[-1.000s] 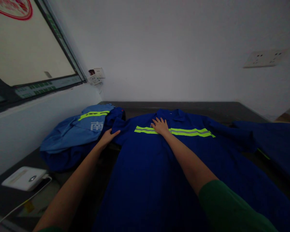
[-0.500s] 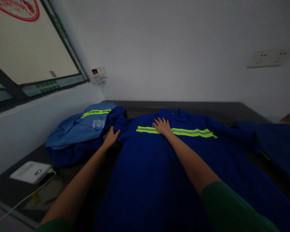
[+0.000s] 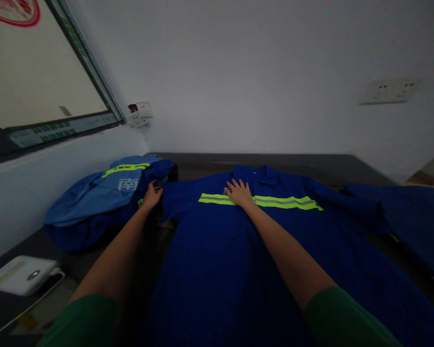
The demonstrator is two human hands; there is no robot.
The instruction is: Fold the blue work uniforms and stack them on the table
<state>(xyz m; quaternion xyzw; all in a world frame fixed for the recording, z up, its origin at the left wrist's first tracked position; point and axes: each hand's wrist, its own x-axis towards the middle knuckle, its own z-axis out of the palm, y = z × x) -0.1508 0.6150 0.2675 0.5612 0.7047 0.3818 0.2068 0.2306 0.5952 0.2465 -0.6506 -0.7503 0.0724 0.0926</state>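
Right hand [image 3: 239, 193] lies flat on the blue garment [image 3: 210, 250], grip spread, empty; left hand [image 3: 152, 195], near the sleeve [image 3: 177, 196], shows indeterminable grip.

I get a dim feed: the wall [image 3: 231, 82] is dull grey, the shirt [image 3: 202, 274] sinks near-black low down, the right socket [image 3: 388, 91] looks stretched.

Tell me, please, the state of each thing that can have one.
Dark blue cloth garment with yellow-green stripe: spread out
Light and dark blue cloth heap: bunched up
Dark blue cloth piece, far right: flat
White rectangular plastic device: flat
White plastic right wall socket: unused
Right hand: open on garment
Left hand: fingers bent beside sleeve
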